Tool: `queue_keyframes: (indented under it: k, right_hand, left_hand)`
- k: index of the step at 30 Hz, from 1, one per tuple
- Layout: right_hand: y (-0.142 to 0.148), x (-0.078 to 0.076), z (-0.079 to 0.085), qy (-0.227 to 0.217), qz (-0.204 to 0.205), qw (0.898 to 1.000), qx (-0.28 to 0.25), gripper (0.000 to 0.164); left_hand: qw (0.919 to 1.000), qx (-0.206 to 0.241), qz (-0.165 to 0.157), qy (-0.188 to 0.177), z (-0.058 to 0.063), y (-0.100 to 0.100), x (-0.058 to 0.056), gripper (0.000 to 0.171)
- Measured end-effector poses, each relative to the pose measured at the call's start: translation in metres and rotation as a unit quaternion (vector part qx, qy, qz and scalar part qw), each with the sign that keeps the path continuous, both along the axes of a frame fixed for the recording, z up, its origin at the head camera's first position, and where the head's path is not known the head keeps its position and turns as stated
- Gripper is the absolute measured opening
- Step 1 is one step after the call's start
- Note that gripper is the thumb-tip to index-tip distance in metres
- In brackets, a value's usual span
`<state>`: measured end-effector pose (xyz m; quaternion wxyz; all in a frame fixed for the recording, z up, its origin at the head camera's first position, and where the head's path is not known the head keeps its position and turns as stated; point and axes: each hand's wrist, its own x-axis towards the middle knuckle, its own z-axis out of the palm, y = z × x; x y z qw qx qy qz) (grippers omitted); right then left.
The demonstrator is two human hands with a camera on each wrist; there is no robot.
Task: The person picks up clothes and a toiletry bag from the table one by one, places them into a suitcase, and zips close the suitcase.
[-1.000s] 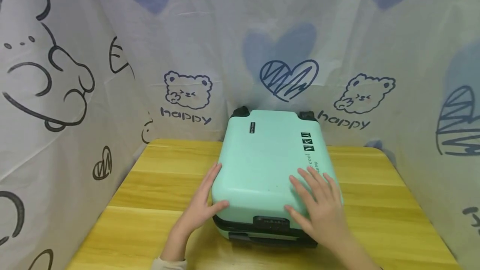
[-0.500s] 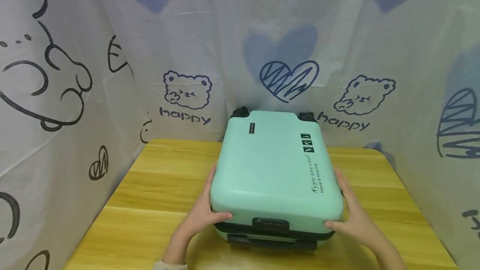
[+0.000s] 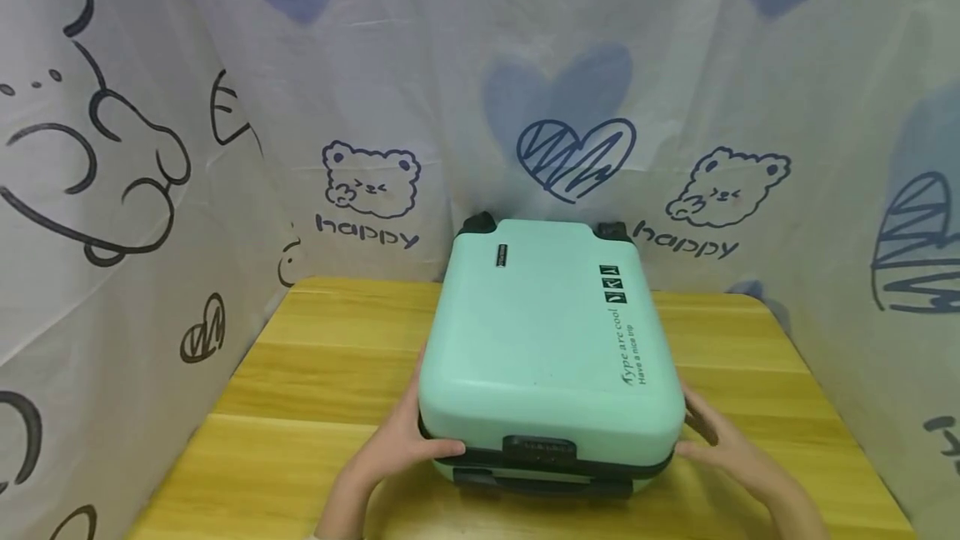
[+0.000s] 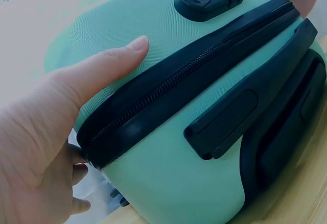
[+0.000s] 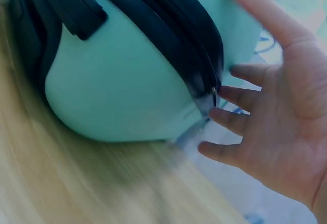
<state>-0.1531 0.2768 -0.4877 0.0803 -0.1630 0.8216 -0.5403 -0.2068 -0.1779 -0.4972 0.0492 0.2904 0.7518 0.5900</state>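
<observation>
A mint-green hard-shell suitcase (image 3: 547,332) lies flat, its black zipper band, combination lock (image 3: 540,448) and carry handle (image 3: 543,486) facing me. At its near left corner, my left hand (image 3: 397,440) holds on, the thumb across the front just above the zipper and the other fingers along the side, partly hidden. By the near right corner is my right hand (image 3: 723,444), its thumb pointing to the front edge and its fingers reaching along the side. In the right wrist view the right hand's fingers (image 5: 240,99) are spread, with tips right at the zipper corner.
The suitcase rests on a yellow wood-grain table (image 3: 315,365). Behind it and on both sides hangs a pale curtain (image 3: 450,65) with hearts and bear drawings. The suitcase's black wheels (image 3: 477,223) are close to the back curtain.
My right hand has left the suitcase's top and moved to its right side, then a little lower and outward. My left hand has slid slightly down the left corner. The suitcase has barely shifted.
</observation>
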Motion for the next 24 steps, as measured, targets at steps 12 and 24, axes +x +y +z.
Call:
queue_keyframes:
  k: [12, 24]
  right_hand:
    - [-0.002, -0.023, -0.008, 0.065, -0.113, 0.991, 0.039, 0.051]
    - [-0.009, -0.025, -0.016, 0.145, -0.166, 0.968, 0.119, 0.036]
  left_hand:
    - [0.9962, -0.040, 0.077, -0.005, 0.007, -0.001, 0.011, 0.125]
    - [0.8797, -0.312, 0.153, 0.325, 0.062, 0.020, 0.023, 0.107]
